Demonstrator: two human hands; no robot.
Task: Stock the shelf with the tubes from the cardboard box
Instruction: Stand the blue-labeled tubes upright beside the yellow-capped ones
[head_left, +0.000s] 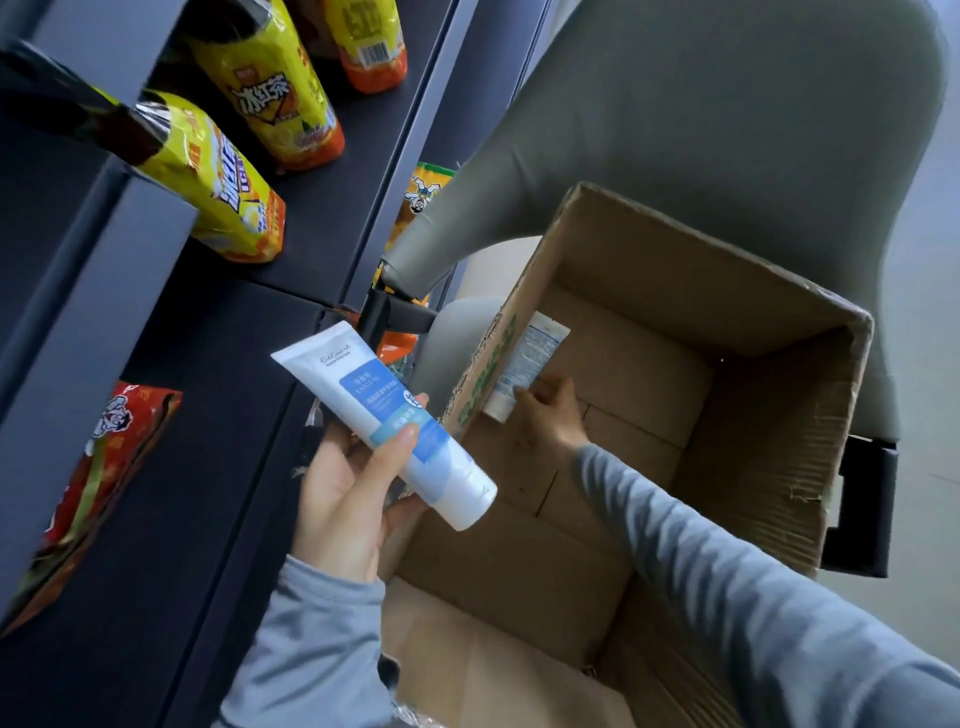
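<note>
Evidently two tubes are being gathered at once. The left hand (343, 499) holds the first tube (384, 410) up over the near left corner of the cardboard box (769, 415). Its fingers (400, 447) are curled round the tube's middle, thumb across the blue label, cap end pointing near and right. Held there, the tube is already out of the box and close to the dark shelf (208, 415) on the left, which probably frees the other hand to fetch more.

The right hand (553, 421) reaches down into the box to the second tube (530, 353), which leans upright against the left wall. Its fingertips touch the tube's lower end, but seen from the back of the hand I cannot tell whether they have closed on it.

No other tubes show on the box floor, so the stocking looks nearly finished. The box sits on a grey chair (727, 130) drawn up beside the shelf, likely to keep reaches short. Yellow bottles (270, 93) and a red snack bag (104, 467) fill the shelf levels on the left.
</note>
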